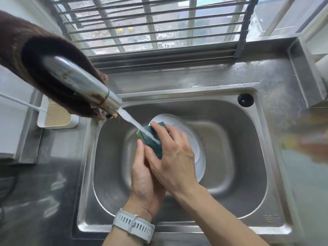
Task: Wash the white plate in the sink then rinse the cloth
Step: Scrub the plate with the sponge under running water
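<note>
Cloth: green scouring cloth [154, 139] held over the sink [248, 148] centre, under the tap's [85, 82] water stream [134, 125] coming from 10 o'clock.
Left hand [144, 176]: fingers wrapped round the cloth's lower end; grey watch [133, 225] on the wrist.
Right hand [171, 157]: fingers grasping the cloth from 3 o'clock.
White plate [196, 144]: lying in the basin beneath both hands.
Tabletop [44, 192]: steel, wet, at 9 o'clock.

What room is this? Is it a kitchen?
Most likely a home kitchen. A stainless steel sink basin has a chrome tap running water onto a green scrubbing pad held in both hands, with a round white plate lying in the basin below.
</note>
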A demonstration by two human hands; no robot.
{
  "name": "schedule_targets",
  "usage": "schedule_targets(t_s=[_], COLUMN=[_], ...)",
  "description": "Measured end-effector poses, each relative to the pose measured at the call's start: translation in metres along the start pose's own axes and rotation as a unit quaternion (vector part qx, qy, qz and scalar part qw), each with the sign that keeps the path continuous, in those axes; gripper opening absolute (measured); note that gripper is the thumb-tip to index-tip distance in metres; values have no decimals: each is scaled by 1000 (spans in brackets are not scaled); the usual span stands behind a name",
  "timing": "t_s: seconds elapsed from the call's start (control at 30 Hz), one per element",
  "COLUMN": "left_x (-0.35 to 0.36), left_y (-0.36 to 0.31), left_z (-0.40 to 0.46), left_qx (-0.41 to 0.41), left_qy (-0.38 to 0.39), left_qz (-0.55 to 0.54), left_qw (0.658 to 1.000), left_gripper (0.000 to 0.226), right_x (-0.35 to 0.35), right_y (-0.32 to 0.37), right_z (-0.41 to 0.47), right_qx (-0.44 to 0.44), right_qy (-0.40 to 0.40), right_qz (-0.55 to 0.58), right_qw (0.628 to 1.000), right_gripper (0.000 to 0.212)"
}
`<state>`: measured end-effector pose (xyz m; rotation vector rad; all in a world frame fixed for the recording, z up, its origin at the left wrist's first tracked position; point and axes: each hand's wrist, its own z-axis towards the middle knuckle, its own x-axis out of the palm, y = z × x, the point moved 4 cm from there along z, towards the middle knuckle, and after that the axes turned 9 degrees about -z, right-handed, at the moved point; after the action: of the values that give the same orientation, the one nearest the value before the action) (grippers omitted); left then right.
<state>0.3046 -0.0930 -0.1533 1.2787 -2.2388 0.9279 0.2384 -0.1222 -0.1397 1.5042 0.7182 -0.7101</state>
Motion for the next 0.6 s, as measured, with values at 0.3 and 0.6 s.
schedule_targets(t_s=[0.3,0.6], left_x=[-9,-12], left_y=[-14,-14], left_z=[-10,-16], left_qx=[2,81], left_qy=[-38,-80], left_qz=[127,254], left_qw=[991,960], left_gripper=[28,22], right_x=[-23,-32], right_y=[-38,-62], right_z=[-54,-60], right_qx=[-48,-25], right_qy=[33,30], right_qz=[-3,79], right_qw=[998,996], right_gripper=[63,60])
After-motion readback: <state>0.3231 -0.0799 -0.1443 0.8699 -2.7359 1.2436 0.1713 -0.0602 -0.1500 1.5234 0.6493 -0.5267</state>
